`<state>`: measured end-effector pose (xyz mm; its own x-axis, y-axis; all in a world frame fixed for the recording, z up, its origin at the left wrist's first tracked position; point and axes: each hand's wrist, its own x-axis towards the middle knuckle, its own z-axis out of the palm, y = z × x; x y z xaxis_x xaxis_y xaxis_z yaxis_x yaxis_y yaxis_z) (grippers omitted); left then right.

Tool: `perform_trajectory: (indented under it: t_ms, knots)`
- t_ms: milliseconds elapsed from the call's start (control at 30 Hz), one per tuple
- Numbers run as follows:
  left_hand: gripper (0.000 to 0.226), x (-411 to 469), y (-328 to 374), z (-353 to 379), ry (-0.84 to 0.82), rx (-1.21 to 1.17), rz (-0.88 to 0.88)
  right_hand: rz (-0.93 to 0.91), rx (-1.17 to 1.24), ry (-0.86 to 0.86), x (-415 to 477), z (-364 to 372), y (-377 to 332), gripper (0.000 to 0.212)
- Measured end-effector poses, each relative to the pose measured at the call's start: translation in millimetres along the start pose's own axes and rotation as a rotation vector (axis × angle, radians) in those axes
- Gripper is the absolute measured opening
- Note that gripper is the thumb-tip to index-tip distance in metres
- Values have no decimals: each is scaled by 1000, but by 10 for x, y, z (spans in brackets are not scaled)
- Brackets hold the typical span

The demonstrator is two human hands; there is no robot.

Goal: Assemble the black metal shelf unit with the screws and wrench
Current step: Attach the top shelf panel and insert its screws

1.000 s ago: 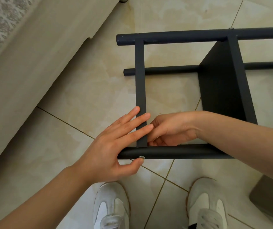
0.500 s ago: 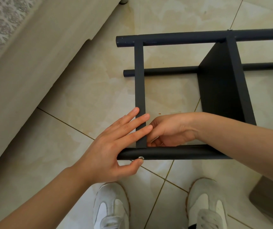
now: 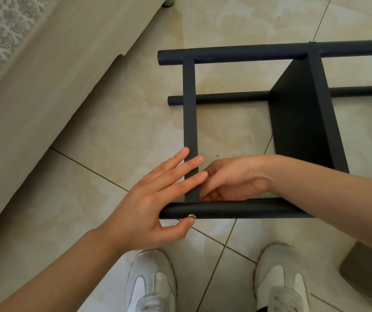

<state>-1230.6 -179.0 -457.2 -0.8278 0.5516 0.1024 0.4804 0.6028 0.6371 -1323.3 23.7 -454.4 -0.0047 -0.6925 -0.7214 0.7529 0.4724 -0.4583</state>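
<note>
There is one view only, from a camera on the person's head. It looks steeply down and a little forward, close above the hands (image 3: 180, 192). The tiled floor (image 3: 117, 122) fills the frame, with the white shoes (image 3: 151, 287) at the bottom edge.

Only slight shifts are seen vs. 1 s ago. The shelf frame (image 3: 248, 52) is shown a touch lower in view, and the shoes (image 3: 151, 282) are lowered by approx. the same amt. The right hand (image 3: 232, 179) is curled a bit tighter beside the crossbar (image 3: 190, 109), w/ a darker fold shown at its knuckles. The left hand (image 3: 149, 199) is carried down w/ the near tube (image 3: 236, 209), its thumb set marginally lower under the screw (image 3: 191, 216).
</note>
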Motion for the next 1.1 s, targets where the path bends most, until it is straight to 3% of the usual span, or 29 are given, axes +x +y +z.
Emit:
perform_trajectory:
  t_ms: [400, 633, 833, 967, 1100]
  knots:
    - [68, -9, -3, 20, 20, -7, 11, 15, -213, 175, 8, 96, -48, 6]
    - [68, -47, 70, 19, 28, -41, -73, -72, -450, 312, -134, 188, 8, 14]
    - [74, -184, 230, 101, 180, -307, -279, -230, -741, 492, -384, 353, 80, 18]
    - [95, -271, 389, 308, 396, -739, -567, -328, -860, 605, -501, 458, 210, 14]
    - [93, -272, 531, 522, 494, -1018, -775, -372, -926, 717, -615, 554, 370, 24]
